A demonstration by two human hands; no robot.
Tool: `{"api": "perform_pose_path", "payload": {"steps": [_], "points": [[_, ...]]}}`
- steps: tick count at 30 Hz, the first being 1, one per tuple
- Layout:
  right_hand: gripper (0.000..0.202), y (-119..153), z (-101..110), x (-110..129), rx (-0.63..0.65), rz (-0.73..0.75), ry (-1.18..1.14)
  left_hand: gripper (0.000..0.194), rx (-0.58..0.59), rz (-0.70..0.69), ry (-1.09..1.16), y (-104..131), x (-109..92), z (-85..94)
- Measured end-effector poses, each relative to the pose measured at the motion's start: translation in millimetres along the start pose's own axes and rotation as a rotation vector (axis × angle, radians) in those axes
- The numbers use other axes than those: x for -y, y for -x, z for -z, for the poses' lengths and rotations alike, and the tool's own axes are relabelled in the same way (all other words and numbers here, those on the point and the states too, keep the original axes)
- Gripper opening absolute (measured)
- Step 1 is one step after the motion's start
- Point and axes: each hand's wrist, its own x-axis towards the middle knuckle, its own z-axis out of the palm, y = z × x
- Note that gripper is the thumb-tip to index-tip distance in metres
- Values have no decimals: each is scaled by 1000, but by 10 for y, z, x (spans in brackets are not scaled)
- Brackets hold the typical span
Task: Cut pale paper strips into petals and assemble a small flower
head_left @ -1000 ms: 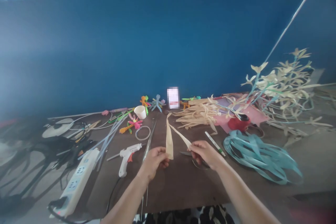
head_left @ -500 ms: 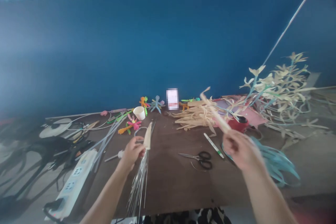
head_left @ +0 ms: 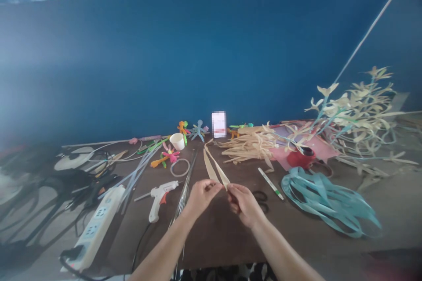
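Observation:
Both hands meet over the middle of the dark table. My left hand [head_left: 205, 195] pinches the lower end of a cream strip [head_left: 211, 167], and my right hand [head_left: 243, 202] is closed on the base of the same pale material beside it. Two narrow lengths rise from the fingers and come together near their tips. Beneath and left of my left hand lie thin metal wires [head_left: 182, 197]. Black scissors [head_left: 260, 196] are partly hidden behind my right hand. A white glue gun [head_left: 160, 197] lies left of the wires.
A power strip [head_left: 97, 228] and cables are at the left. Toward the back stand a white cup [head_left: 177, 141] and colourful figures. To the right are a marker [head_left: 270, 183], tan strips [head_left: 249, 145], teal ribbon [head_left: 326, 199], a red tape dispenser [head_left: 300, 158] and pale artificial branches [head_left: 349, 105].
My right hand has moved left from over the ribbon, bringing the strip to the middle. My left hand has moved right to meet it, uncovering the glue gun and a ring.

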Motion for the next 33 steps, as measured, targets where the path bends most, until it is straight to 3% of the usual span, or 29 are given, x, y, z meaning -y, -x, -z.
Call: {"api": "perform_pose_path", "payload": {"steps": [3,8,11,27,33], "points": [[30,10,-61,-38,-12,48,139,32,144,100,327,7,-45,-135],[38,70,-39,-38,-76,205,544,27,61,217,576,-2,57,-297],[37,124,-15,-38,-85,245,654,27,66,272,638,-20,106,-320],[33,306,-14,-115,-15,85,581,31,-224,165,609,-372,140,-43],[32,478,49,-174,2,-17,478,36,-247,138,616,-512,185,73]]}}
